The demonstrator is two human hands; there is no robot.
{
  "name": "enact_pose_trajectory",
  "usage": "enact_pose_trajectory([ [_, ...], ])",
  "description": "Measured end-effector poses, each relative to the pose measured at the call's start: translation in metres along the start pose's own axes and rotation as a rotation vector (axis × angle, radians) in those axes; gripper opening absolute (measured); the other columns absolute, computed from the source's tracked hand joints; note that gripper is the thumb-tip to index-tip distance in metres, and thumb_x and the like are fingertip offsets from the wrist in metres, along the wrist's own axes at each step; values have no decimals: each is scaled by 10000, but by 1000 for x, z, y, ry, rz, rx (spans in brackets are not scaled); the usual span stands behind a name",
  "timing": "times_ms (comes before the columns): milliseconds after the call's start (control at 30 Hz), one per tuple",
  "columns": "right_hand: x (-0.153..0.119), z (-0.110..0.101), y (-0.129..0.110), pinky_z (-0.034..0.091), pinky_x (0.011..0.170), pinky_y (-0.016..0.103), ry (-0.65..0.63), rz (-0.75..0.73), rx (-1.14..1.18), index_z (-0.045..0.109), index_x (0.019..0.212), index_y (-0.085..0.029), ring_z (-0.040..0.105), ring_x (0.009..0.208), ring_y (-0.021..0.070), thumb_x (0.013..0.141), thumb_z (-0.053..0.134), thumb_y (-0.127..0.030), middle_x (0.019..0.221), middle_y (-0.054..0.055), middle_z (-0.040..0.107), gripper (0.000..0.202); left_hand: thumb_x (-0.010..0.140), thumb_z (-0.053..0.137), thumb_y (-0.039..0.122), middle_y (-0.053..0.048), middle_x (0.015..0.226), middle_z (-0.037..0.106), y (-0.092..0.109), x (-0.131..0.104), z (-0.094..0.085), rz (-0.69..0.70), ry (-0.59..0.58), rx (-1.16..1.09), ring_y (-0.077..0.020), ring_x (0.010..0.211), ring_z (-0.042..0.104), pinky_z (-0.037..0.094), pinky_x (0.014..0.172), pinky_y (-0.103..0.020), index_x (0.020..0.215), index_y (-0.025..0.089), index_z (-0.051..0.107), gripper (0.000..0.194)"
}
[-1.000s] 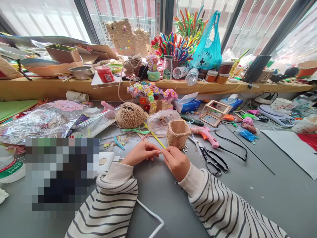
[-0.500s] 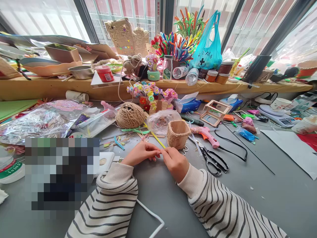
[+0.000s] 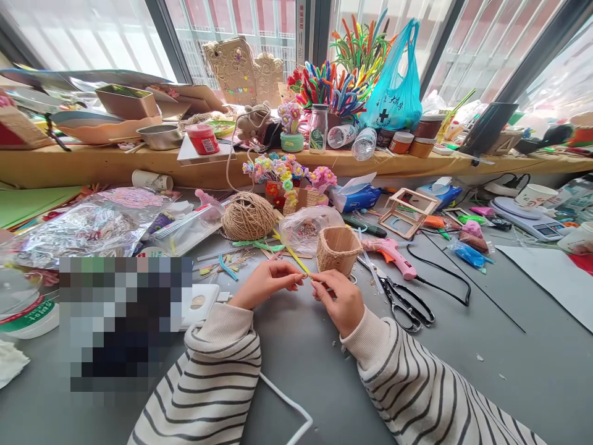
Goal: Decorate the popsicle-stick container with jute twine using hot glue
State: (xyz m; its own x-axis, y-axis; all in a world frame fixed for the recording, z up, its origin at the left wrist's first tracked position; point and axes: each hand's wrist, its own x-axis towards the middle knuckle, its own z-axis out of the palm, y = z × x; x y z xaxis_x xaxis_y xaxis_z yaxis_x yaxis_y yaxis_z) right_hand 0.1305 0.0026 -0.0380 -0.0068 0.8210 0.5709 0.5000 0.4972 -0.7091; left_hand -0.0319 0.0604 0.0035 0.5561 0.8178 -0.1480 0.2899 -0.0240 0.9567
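A thin yellow pipe cleaner (image 3: 297,258) slants toward me, its near end between my two hands. My left hand (image 3: 269,284) is closed, with thumb and fingertips meeting at that end. Opposite it, my right hand (image 3: 340,300) pinches the same end, fingers bent and close to the left fingertips. The exact grip is too small to make out. Just behind my right hand stands a small wooden pot (image 3: 337,254) wrapped with twine at its rim. A ball of twine (image 3: 248,216) lies beyond my left hand, near the pipe cleaner's far end.
Right of my hands lie black-handled scissors (image 3: 407,303) and a pink glue gun (image 3: 393,256) with a black cord. A white cable (image 3: 290,402) runs near my left sleeve. Behind are a clear plastic bag (image 3: 308,228), a tissue pack (image 3: 356,196) and a crowded ledge (image 3: 204,164).
My right hand has turned and loosened from a fist-like grip into a fingertip pinch, lying slightly farther right. The view has shifted a little. The left hand keeps nearly the same pose.
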Motion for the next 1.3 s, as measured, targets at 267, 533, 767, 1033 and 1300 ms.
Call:
enact_pose_trajectory([
  [267, 3, 5, -7, 545, 466, 225, 36, 273, 317, 650, 795, -152, 604, 502, 104, 763, 537, -246, 731, 38, 588, 150, 682, 620, 343, -3, 667, 644, -1, 0, 0, 14, -24, -68, -93, 610, 557, 471, 654, -235, 724, 128, 632, 219],
  [533, 8, 7, -8, 510, 418, 207, 64, 279, 288, 647, 768, -160, 578, 475, 90, 758, 548, -269, 712, 28, 595, 148, 643, 641, 381, -22, 677, 663, -1, 0, 3, -10, -6, -100, -126, 655, 598, 501, 674, -271, 727, 124, 625, 271],
  [767, 10, 9, -10, 397, 355, 189, 69, 216, 181, 656, 767, -163, 475, 384, 45, 766, 539, -255, 693, 18, 584, 150, 635, 637, 403, -28, 677, 662, 1, -2, 4, -10, 5, -77, -143, 681, 611, 507, 688, -286, 704, 125, 622, 286],
  [1033, 8, 13, -11, 367, 359, 204, 90, 316, 275, 634, 747, -165, 442, 353, 40, 741, 576, -318, 661, -2, 577, 164, 649, 635, 374, -16, 651, 648, 2, -3, 5, 20, 8, -43, -121, 640, 588, 488, 648, -247, 689, 124, 637, 253],
  [1300, 8, 13, -13, 372, 377, 198, 133, 266, 239, 595, 699, -167, 429, 393, 46, 751, 556, -316, 648, -4, 554, 163, 650, 633, 362, -27, 701, 648, 1, -3, 3, 56, -56, -31, -134, 680, 583, 485, 664, -255, 752, 127, 650, 257],
])
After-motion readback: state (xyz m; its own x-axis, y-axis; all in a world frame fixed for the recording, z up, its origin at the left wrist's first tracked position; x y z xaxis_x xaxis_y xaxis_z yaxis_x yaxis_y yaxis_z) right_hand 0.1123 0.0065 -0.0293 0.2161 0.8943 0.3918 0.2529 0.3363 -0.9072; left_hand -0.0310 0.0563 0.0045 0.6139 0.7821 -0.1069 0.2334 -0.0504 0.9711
